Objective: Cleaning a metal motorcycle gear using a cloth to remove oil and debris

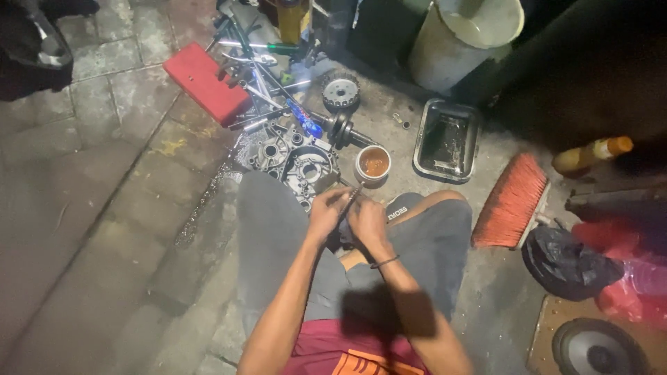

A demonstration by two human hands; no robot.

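I sit on the ground with both hands together over my lap. My left hand and my right hand both grip a slim metal rod-like part that points up toward a small white cup of orange-brown liquid. A grey engine case half lies on the pavement just beyond my left knee. My right wrist carries a dark band.
Loose tools, a gear and a crankshaft lie beside a red box lid. A metal tray, a white bucket, an orange brush, a bottle and a black bag stand to the right.
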